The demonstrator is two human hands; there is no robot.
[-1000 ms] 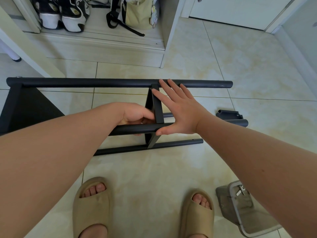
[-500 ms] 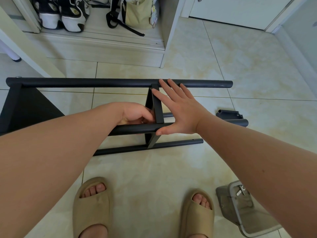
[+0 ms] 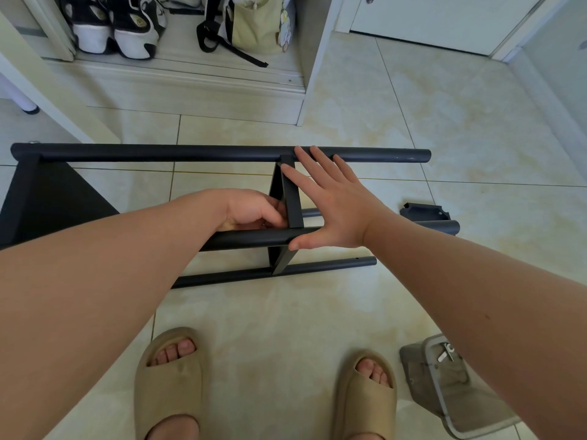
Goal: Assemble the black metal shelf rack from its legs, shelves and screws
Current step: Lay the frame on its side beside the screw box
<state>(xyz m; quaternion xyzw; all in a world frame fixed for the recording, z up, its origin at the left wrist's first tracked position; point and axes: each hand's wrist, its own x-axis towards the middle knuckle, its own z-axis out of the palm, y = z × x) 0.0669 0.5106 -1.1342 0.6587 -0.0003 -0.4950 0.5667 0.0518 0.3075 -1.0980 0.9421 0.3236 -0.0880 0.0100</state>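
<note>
The black shelf rack lies on its side on the tiled floor, its round legs running left to right: a far leg, a near upper leg and a lower leg. A thin black shelf stands edge-on between them, and a second shelf closes the left end. My right hand presses flat with straight fingers against the right face of the middle shelf. My left hand is curled at the shelf's left face, just above the near leg; what its fingertips pinch is hidden.
A small black bracket lies on the floor to the right of the legs. A grey container with small metal parts stands at the lower right. My two feet in tan slippers stand close in front. A cabinet with shoes and a bag is behind.
</note>
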